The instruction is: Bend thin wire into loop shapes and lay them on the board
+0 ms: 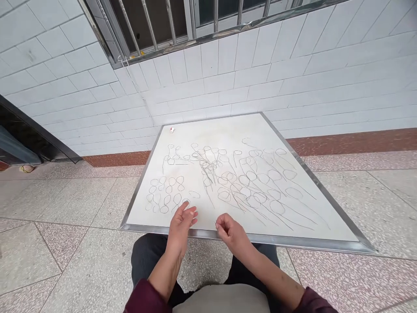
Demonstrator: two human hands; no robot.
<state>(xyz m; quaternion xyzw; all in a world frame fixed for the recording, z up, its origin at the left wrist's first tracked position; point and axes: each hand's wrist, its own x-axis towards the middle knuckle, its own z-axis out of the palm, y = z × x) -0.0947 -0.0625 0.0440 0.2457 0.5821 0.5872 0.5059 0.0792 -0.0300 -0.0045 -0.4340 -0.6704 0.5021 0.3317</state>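
Observation:
My left hand is over the front edge of a white board-like table, its fingers apart and slightly curled. Just beyond its fingertips lie small figure-eight wire loops, arranged in rows. A pinch closes the thumb and index finger of my right hand at the same edge; whatever is between them is too thin or hidden to make out. Past that hand, long thin dark wires with looped ends fan out across the surface. A tangled bunch of looped wires lies near the middle.
A metal rim frames the table, which stands over my knees. At its far left corner is a small red-and-white item. Behind rises a white tiled wall with a barred window. Speckled tile floor surrounds me.

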